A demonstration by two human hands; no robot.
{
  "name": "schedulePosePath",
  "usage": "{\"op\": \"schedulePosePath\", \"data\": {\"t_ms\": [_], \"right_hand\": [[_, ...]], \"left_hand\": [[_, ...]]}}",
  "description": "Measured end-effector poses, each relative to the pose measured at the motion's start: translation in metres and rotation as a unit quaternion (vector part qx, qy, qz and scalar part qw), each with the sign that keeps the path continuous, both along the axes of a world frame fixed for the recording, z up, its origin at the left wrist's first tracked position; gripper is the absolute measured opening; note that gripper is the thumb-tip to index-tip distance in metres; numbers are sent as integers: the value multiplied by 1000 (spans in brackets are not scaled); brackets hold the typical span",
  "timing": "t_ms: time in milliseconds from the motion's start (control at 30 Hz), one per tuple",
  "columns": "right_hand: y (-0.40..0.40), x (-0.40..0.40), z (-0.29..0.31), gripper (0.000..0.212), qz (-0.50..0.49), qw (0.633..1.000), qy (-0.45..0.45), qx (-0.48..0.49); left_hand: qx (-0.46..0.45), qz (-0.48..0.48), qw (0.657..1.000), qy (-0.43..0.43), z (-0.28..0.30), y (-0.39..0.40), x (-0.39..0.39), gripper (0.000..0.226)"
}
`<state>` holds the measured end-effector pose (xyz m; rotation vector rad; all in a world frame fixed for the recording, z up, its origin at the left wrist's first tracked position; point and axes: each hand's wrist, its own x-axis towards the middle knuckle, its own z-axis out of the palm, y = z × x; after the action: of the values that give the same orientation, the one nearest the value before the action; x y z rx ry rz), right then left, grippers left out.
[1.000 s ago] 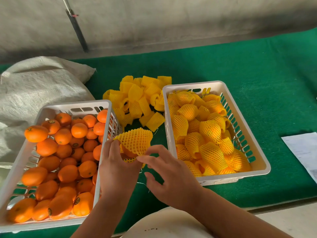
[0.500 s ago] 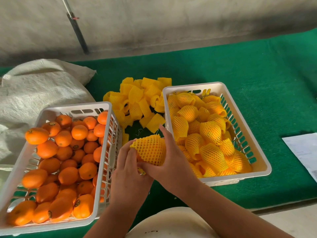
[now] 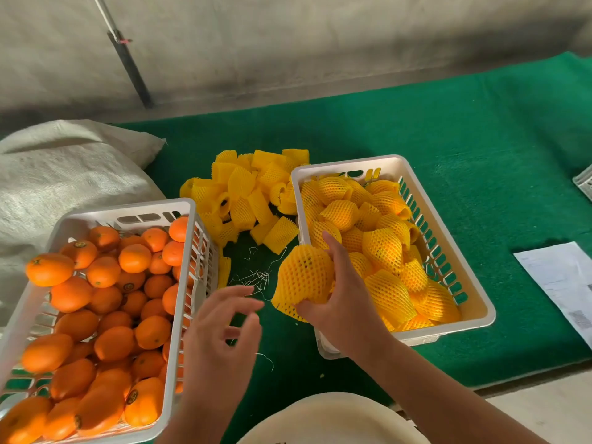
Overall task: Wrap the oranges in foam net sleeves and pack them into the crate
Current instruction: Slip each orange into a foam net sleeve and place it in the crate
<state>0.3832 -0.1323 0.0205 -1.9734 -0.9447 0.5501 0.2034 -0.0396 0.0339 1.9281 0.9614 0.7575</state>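
Observation:
My right hand (image 3: 344,302) grips an orange wrapped in a yellow foam net sleeve (image 3: 302,277), held just left of the near-left corner of the right white crate (image 3: 480,312). That crate holds several wrapped oranges (image 3: 381,248). My left hand (image 3: 224,331) hovers with loose, spread fingers and holds nothing, between the two crates. The left white crate (image 3: 184,318) is full of bare oranges (image 3: 105,302). A pile of unused yellow net sleeves (image 3: 246,197) lies on the green mat behind my hands.
A green mat (image 3: 448,155) covers the table. A pale woven sack (image 3: 64,174) lies at the far left. White paper (image 3: 563,280) sits at the right edge, with a corner of another crate (image 3: 584,184) beyond it. Loose fibre strands (image 3: 253,277) lie between the crates.
My left hand let go of the wrapped orange and drew back toward me. My right hand now holds it alone and has carried it right, toward the right crate.

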Motion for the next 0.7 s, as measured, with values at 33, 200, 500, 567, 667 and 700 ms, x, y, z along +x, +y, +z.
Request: {"op": "schedulePosePath", "data": {"t_ms": [33,200,500,567,667,700], "right_hand": [[-3,1,2,111,12,1000,-5,-3],[-3,-12,7,108,103,995,-5,-1],[-15,0,-7,119,149,988,31,-16],[-20,2,-9,105,114,988,97,-24],[-24,6,-7,83,66,991,114,-31],[-25,8,-6,77,50,993,109,-23]], "left_hand": [[-77,7,997,-9,3,5,3,25],[-552,-73,828,-66,15,21,30,71],[-493,-14,867,-71,1,10,53,63],[-477,-28,876,-65,-1,7,58,69],[-523,-56,848,-64,-5,1,64,76],[-547,-80,831,-56,-6,0,66,76]]}}
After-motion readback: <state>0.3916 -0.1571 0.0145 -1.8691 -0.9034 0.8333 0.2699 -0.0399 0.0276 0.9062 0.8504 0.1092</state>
